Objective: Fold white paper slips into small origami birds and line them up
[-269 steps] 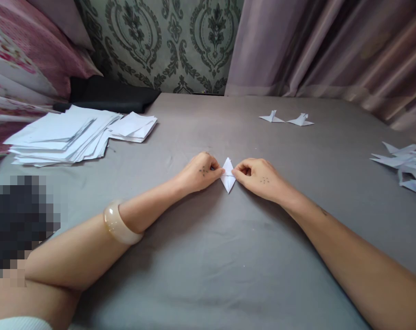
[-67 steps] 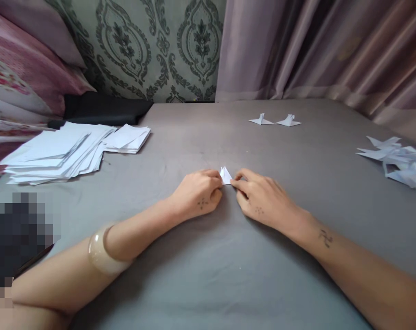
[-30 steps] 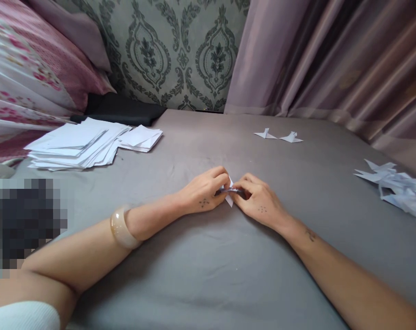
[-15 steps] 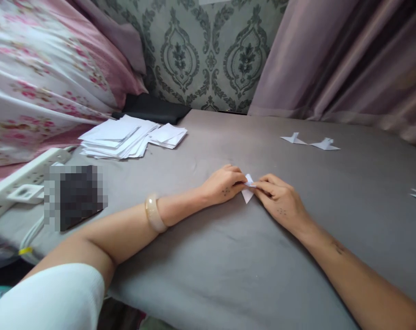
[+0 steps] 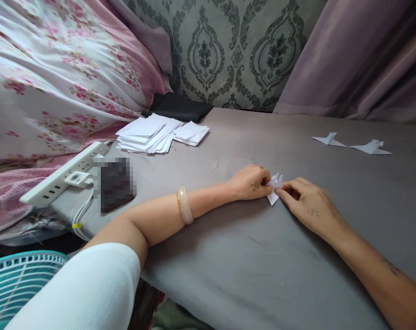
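Observation:
Between my two hands is a small folded white paper (image 5: 274, 196), pointed at the bottom and with small peaks at the top. My left hand (image 5: 252, 182) pinches its left edge, fingers curled. On the right edge, the thumb and fingers of my right hand (image 5: 306, 201) are closed. Fingers cover both sides of the paper. Farther off to the right lie two folded white paper shapes, a left one (image 5: 330, 139) and a right one (image 5: 373, 147), each with flat points and a raised middle.
A stack of white paper sheets (image 5: 146, 135) and a smaller pile (image 5: 191, 133) lie at the back left. Near them are a blurred dark object (image 5: 116, 185), a white power strip (image 5: 68, 169) with cables and a black folded item (image 5: 180, 107). A turquoise fan (image 5: 25, 284) stands lower left.
The view has swung left, so everything sits farther right and the fan shows more. The folded paper now shows more of its face, with small peaks upward; both hands still grip it.

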Available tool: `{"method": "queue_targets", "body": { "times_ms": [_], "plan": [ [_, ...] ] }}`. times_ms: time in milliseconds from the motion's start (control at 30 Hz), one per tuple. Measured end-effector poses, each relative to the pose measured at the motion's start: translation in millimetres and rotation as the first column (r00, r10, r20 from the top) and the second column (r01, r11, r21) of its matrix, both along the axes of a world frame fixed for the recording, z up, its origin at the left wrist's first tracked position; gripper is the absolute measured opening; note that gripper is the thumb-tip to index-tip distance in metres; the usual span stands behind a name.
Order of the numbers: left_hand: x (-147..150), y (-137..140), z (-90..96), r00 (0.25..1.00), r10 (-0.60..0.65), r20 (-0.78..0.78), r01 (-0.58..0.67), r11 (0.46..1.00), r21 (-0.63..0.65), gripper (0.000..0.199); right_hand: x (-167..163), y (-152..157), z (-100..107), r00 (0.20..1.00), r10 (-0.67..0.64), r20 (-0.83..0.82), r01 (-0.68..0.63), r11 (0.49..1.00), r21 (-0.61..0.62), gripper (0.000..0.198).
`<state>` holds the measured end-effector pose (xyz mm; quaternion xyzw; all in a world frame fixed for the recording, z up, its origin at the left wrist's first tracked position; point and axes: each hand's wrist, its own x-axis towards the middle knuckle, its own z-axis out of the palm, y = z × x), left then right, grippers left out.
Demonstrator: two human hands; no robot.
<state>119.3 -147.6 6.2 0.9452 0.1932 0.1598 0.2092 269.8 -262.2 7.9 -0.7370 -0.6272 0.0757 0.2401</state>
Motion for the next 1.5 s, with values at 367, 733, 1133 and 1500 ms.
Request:
{"method": "queue_targets", "body": {
  "times_ms": [367,733,1133,1500],
  "plan": [
    [-8.9,-7.4,6.8,0.982,-0.138,-0.126,0.175,0.912,0.370,0.022,1.1,-7.3,-4.2,0.975,0.113,0.193,-0.119,0.993,0.020,0.024],
    [-6.8,-1.4,3.4,0.981,-0.179,-0.076,0.191,0.956,0.224,0.016,3.5,-1.7,-4.6,0.993,0.121,0.011,-0.122,0.992,0.038,0.016],
    [-12.0,-5.7,5.5,0.994,-0.008,0.109,0.033,0.972,-0.234,0.016,6.2,-9.2,13.8,0.683,-0.172,-0.710,0.195,0.980,-0.050,0.026],
    [-12.3,-13.0,19.4,0.989,0.104,0.105,-0.057,0.923,-0.380,0.025,6.1,-6.8,12.7,0.462,-0.140,-0.876,0.274,0.962,-0.010,0.022]
  ]
}}
